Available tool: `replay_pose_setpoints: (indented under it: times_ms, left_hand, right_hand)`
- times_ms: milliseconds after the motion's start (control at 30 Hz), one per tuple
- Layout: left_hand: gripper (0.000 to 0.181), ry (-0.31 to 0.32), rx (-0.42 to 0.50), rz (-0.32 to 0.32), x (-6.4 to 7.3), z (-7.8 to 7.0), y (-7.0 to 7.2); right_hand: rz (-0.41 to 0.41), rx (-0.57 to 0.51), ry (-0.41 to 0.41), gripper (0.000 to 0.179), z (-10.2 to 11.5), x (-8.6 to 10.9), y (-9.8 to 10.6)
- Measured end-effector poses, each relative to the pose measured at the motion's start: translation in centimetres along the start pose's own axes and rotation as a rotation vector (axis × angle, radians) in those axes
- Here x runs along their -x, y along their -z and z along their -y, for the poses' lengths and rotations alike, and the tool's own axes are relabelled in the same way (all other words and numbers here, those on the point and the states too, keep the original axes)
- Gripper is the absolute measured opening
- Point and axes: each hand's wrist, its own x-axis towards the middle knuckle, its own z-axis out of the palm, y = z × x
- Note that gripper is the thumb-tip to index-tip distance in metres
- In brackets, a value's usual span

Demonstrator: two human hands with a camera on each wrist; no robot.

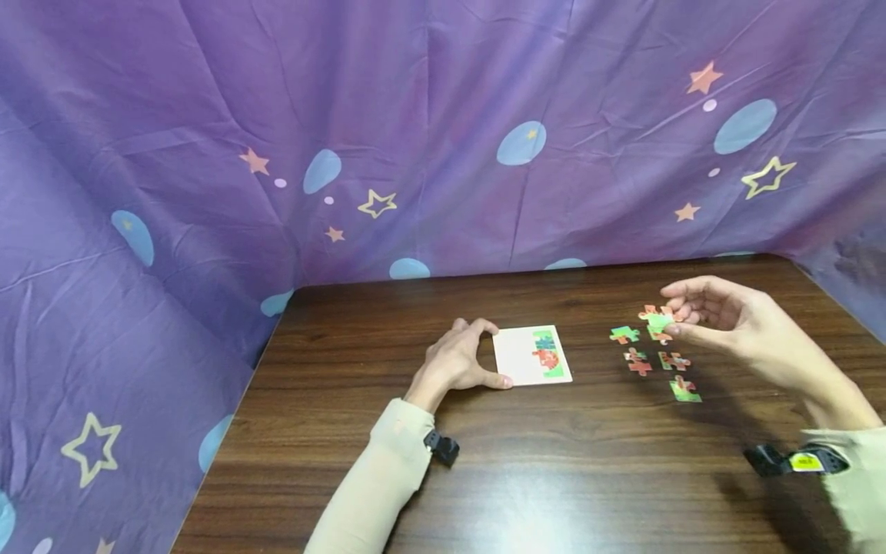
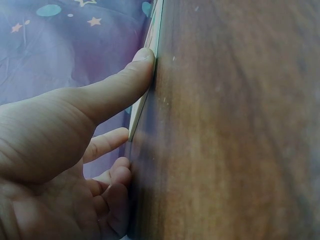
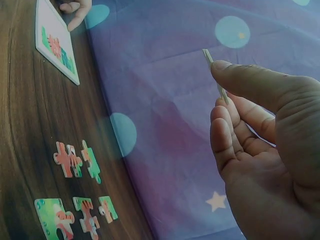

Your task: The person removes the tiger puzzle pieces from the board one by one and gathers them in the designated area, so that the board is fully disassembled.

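Observation:
My left hand (image 1: 453, 362) holds the left side of a square white puzzle board (image 1: 514, 358) on the table, thumb at its near corner and a finger at its far corner. Joined puzzle pieces with a green and red picture (image 1: 547, 355) fill the board's right part. To the right, my right hand (image 1: 751, 327) pinches a green and red puzzle piece (image 1: 657, 316) between thumb and fingers. Seen edge-on in the right wrist view, that piece (image 3: 208, 56) is up off the table. Below it lie several loose pieces, among them a red one (image 1: 638, 362) and a green one (image 1: 624, 335).
The dark wood table (image 1: 554, 446) runs back to a purple curtain (image 1: 443, 138) with stars and blue ovals. More of the curtain hangs along the left side. A dark wrist device (image 1: 443, 448) sits on the left sleeve, another (image 1: 796, 461) on the right.

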Motion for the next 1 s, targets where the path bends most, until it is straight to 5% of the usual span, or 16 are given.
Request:
replay_pose_setpoints:
  times_ms: [400,800,1000]
  left_hand:
    - [0.095,-0.007,0.002,-0.003,0.0,0.1,0.0]
    - [0.095,0.003,-0.003,-0.001,-0.1,0.2,-0.1]
    - [0.094,-0.001,-0.008,0.002,-0.2,0.2,-0.1]
  right_hand:
    - [0.002,0.012,-0.03,0.046,-1.3,1.6,-0.2]
    - [0.085,-0.057,-0.072,0.044,-5.5,4.9,-2.4]
    - [0.058,-0.017,-0.136,0.039,-6.8,5.6,-3.1]
